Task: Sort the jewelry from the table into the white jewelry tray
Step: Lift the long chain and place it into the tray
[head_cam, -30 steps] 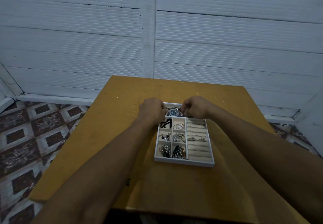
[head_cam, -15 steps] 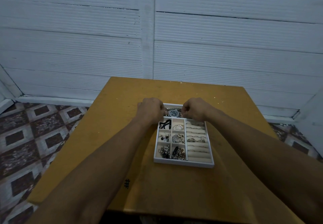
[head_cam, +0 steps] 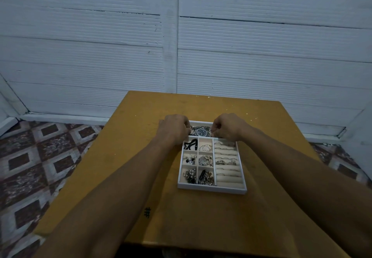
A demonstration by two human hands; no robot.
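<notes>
A white jewelry tray (head_cam: 211, 189) lies on the yellow table (head_cam: 201, 217), its small compartments filled with necklaces, earrings and rings. In its far compartment sits a silver watch (head_cam: 202, 131) with a dark blue dial. My left hand (head_cam: 174, 130) pinches the watch band at its left end. My right hand (head_cam: 228, 127) pinches the band at its right end. Both hands hover over the tray's far edge, and the fingertips are partly hidden by the knuckles.
The table stands against a white ribbed wall (head_cam: 181, 46). A patterned tile floor (head_cam: 40, 167) lies to the left and right. A small black mark (head_cam: 148, 212) is on the table's near part.
Both hands have stayed on the watch in the far compartment, with only slight shifts. The view has dipped a little.
</notes>
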